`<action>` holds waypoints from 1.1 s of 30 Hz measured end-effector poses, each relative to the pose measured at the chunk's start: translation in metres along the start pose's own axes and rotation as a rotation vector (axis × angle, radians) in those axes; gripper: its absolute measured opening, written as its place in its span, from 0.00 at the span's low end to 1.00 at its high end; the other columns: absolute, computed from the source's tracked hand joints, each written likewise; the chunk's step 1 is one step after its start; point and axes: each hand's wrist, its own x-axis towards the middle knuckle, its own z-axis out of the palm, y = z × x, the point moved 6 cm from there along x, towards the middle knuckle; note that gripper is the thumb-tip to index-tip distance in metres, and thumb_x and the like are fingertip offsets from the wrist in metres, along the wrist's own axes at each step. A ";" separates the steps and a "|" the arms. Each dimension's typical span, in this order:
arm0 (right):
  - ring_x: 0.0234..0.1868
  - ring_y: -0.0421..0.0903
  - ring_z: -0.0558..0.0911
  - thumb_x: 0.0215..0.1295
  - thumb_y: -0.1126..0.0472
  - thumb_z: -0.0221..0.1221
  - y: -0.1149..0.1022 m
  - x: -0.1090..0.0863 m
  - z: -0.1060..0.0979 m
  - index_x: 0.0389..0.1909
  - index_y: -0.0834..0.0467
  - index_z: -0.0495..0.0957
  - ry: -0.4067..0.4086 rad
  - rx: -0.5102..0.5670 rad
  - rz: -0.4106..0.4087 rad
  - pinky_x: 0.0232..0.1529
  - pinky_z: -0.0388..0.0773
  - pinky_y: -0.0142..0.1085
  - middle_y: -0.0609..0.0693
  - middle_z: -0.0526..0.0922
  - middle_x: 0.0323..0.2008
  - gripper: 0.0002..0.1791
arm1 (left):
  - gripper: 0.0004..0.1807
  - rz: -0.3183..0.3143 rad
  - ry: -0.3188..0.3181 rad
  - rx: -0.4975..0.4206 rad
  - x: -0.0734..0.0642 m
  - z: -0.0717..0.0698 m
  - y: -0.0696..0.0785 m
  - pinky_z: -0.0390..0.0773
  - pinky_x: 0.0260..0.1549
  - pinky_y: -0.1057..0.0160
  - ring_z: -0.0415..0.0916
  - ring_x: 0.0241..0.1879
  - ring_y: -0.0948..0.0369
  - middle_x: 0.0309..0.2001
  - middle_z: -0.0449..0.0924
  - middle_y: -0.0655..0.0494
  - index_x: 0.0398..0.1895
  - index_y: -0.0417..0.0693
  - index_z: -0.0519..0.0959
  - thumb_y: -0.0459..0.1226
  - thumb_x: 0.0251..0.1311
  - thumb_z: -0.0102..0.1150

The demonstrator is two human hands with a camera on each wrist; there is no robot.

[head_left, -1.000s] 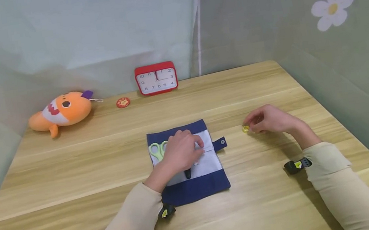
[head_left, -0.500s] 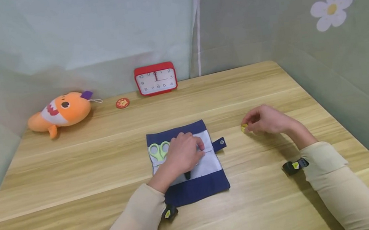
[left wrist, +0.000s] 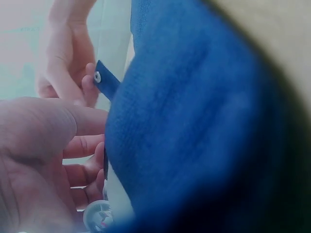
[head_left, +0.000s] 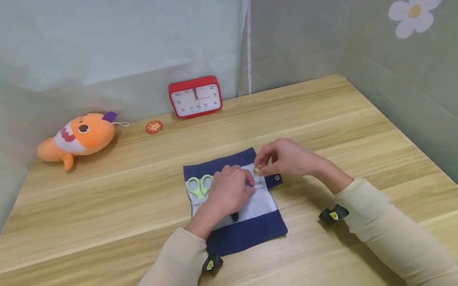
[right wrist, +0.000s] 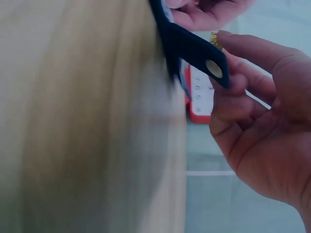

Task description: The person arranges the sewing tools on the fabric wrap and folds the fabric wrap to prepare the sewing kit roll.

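A navy cloth pouch point(head_left: 246, 235) lies unfolded on the table, its pale lining up. Light green scissors point(head_left: 199, 194) sit in its left side, and a black tip point(head_left: 235, 217) shows below my left hand point(head_left: 227, 188). That hand rests over the pouch's middle, fingers loosely bent with tips against the cloth, hiding what lies beneath. At the upper right of the lining, my right hand point(head_left: 288, 158) pinches a small gold thimble point(right wrist: 215, 40) between thumb and fingertips. The pouch's snap strap point(right wrist: 197, 52) lies just by the right hand's lower fingers.
At the back of the wooden table point(head_left: 134, 207) stand a red clock point(head_left: 196, 98) and a round red disc point(head_left: 153, 127). An orange plush toy point(head_left: 82, 136) lies at the back left. Fabric walls point(head_left: 135, 40) border the table's back and sides.
My right hand has picked the thimble up from the table and carried it left to the pouch's right edge. The left hand has stayed almost in place on the pouch.
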 end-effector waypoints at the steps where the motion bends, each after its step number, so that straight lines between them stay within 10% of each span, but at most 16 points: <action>1: 0.36 0.43 0.82 0.65 0.64 0.70 0.000 0.002 0.003 0.44 0.57 0.88 -0.006 -0.002 0.008 0.35 0.77 0.33 0.48 0.87 0.35 0.08 | 0.03 0.000 -0.002 -0.003 0.000 0.000 0.000 0.78 0.46 0.46 0.79 0.46 0.49 0.39 0.85 0.54 0.36 0.54 0.88 0.42 0.65 0.72; 33: 0.38 0.42 0.82 0.64 0.69 0.67 0.006 0.010 0.018 0.43 0.58 0.89 -0.104 -0.077 0.008 0.42 0.80 0.35 0.48 0.88 0.35 0.08 | 0.03 -0.013 -0.031 -0.026 0.004 0.004 0.000 0.71 0.39 0.54 0.74 0.41 0.53 0.34 0.81 0.57 0.35 0.55 0.85 0.40 0.69 0.68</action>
